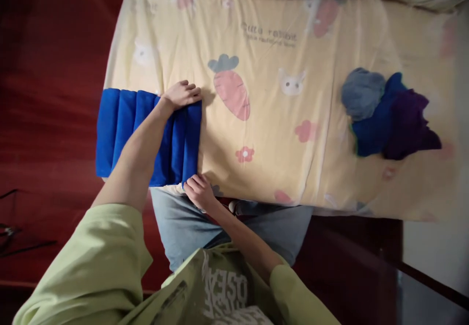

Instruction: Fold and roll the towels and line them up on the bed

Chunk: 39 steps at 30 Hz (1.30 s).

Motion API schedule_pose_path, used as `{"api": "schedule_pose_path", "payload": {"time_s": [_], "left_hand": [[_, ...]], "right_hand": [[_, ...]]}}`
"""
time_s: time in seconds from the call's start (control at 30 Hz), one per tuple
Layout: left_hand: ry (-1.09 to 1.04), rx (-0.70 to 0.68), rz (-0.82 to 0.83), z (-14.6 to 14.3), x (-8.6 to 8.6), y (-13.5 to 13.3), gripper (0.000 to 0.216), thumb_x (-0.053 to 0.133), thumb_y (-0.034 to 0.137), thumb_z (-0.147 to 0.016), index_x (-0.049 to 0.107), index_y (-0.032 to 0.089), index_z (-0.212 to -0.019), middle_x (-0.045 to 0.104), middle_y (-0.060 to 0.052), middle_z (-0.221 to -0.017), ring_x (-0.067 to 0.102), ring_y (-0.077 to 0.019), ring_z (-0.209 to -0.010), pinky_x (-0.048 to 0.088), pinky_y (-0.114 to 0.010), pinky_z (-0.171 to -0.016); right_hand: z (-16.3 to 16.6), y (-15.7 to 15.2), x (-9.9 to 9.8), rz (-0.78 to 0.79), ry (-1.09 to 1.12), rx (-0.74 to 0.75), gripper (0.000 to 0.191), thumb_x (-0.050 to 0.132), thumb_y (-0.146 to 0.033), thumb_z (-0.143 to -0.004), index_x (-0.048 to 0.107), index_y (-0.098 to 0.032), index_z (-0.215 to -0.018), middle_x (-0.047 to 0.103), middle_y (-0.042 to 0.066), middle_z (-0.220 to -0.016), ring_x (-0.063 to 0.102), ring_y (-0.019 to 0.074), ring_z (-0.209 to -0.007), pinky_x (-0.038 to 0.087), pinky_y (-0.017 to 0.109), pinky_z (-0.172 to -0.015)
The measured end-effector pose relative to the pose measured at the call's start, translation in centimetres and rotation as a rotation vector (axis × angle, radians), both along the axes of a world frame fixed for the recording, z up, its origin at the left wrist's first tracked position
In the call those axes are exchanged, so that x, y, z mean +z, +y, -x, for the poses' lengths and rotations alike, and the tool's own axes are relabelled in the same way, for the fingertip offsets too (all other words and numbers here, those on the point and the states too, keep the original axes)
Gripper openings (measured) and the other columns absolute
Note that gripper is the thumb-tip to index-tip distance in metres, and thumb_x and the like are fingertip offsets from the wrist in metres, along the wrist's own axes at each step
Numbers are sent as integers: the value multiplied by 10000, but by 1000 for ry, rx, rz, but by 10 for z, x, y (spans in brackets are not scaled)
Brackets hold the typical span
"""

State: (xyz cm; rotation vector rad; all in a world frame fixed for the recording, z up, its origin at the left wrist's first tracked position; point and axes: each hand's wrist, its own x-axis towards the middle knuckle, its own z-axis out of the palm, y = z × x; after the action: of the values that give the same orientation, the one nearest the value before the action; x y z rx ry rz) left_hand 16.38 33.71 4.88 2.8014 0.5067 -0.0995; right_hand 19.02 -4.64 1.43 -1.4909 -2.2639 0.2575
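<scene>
Left fingers (192,91) and right fingers (198,180) gripping the blue cloth (178,144), left forearm (137,151) blocking some; crumpled pile's (392,115) way off right.

Bright blue fabric (169,141), ridged in plump parallel folds running near to far, lies in a rectangular block at the near left corner of a yellow printed sheet (271,149).

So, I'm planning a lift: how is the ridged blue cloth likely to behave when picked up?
The ridged blue cloth looks like soft fabric, so it should be floppy. Its side-by-side folds could well spread if lifted by one edge. Lying flat on the printed sheet, it seems unlikely to roll.
</scene>
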Motion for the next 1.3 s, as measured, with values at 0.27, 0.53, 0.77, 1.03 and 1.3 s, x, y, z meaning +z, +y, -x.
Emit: {"api": "schedule_pose_path", "payload": {"time_s": [0.27,0.53,0.77,1.03,1.3], "left_hand": [[-37,80,83,-24,-3,-13,285,356,322,-1054,591,189,-1145,601,-44,-1110,545,-179,-1207,385,-414,-1123],[-28,228,132,-12,9,-15,219,457,249,-1009,640,194,-1116,632,-86,-1127,594,-259,-1240,405,-507,-1132],[-49,352,104,-3,25,-28,312,572,313,-915,711,209,-1176,631,-114,-1186,560,-329,-1309,421,-522,-1132],[11,850,40,-32,9,-100,641,605,483,-922,535,51,-1389,573,-287,-1331,541,-449,-1325,452,-547,-1118],[84,1004,82,-55,5,-81,606,685,336,-800,586,46,-1323,644,-281,-1302,569,-445,-1318,427,-533,-1153]], "right_hand": [[-6,-7,-5,-2,38,55,239,480,-170,-1078,714,-199,-1043,630,55,-867,531,202,-955,383,368,-850],[0,-4,-27,85,136,3,252,520,-173,-1074,743,-207,-960,589,42,-790,526,199,-895,368,356,-836],[3,-2,-25,-94,100,-3,230,529,-177,-1063,734,-189,-960,606,54,-827,507,208,-902,347,369,-818],[2,-2,-22,-44,85,47,171,559,-192,-1048,723,-184,-1001,648,74,-913,512,221,-935,372,387,-845],[7,-1,-31,-37,85,7,216,530,-157,-1057,736,-196,-1006,632,59,-894,521,209,-945,399,369,-881]]}}
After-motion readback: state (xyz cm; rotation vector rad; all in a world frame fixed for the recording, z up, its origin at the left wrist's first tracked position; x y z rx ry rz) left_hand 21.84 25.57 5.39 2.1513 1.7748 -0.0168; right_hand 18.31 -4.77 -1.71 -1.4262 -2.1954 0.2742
